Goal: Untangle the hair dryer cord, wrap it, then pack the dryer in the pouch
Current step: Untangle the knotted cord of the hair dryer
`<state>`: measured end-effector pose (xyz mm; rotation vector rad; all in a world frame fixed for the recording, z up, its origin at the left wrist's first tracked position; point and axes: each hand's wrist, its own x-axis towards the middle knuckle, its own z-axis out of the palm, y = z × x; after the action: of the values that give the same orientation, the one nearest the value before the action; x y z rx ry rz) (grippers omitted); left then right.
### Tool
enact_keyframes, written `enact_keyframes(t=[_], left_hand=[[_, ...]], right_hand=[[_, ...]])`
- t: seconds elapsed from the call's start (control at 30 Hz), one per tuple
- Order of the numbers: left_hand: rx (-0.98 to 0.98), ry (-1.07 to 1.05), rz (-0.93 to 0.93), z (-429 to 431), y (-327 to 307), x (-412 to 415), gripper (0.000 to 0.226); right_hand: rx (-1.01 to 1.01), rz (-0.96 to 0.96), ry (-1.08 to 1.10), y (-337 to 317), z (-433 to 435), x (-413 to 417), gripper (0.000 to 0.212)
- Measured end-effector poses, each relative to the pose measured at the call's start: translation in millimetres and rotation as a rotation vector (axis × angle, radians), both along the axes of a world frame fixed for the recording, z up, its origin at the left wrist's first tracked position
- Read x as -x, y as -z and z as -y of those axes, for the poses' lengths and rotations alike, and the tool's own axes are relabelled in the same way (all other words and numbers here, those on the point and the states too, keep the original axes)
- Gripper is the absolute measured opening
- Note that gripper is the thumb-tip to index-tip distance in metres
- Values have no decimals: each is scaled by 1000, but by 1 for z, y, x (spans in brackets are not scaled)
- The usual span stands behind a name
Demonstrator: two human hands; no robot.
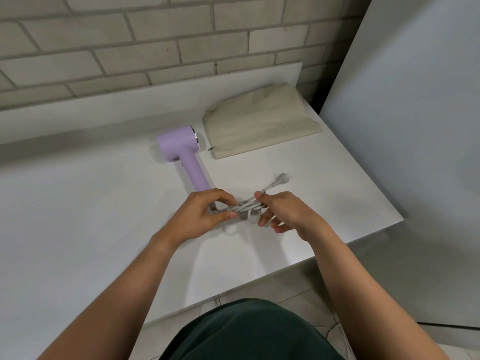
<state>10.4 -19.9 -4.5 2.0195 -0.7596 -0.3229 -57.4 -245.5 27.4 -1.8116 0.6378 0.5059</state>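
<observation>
Lying on a white table (104,203) against a brick wall (130,35), a lilac hair dryer (183,154) points its handle toward the person; a flat beige pouch (259,123) rests just beside its head, nothing between them. The grey cord (249,205), bunched in twisted loops near the handle's end, is pinched by the left hand (201,216) and right hand (283,211); its plug (284,177) sticks out behind

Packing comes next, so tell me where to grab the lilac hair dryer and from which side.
Probably grip the hair dryer by its straight handle, coming from above: it lies flat on the table, handle pointing toward the person. The left hand, now on the cord, is nearest.
</observation>
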Motion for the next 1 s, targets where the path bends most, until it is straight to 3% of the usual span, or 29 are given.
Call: enact_keyframes(t=[0.1, 0.17, 0.27, 0.4, 0.6, 0.73, 0.8, 0.9, 1.0], left_hand=[[-23, 2, -32, 2, -4, -2, 17], [-37, 5, -47, 3, -6, -4, 13], [-61, 13, -98, 3, -12, -9, 11], [-124, 49, -140, 3, -19, -17, 13], [-143, 40, -193, 2, -23, -21, 15], [54, -83, -371, 4, -28, -18, 19], [89, -80, -447, 2, -31, -17, 35], [-82, 25, -286, 6, -29, -11, 51], [-83, -15, -145, 15, -24, -5, 41]], right_hand=[[390, 131, -107, 4, 4, 0, 51], [498, 361, -103, -1, 4, 2, 49], [349, 577, -266, -15, 5, 3, 53], [388, 574, -545, -14, 8, -4, 63], [361, 566, -492, -10, 6, -10, 52], [171, 564, -347, -6, 8, -9, 42], [87, 546, -294, -6, 9, -7, 41], [-44, 527, -256, -5, 10, -6, 41], [-89, 529, -226, -5, 9, -5, 40]])
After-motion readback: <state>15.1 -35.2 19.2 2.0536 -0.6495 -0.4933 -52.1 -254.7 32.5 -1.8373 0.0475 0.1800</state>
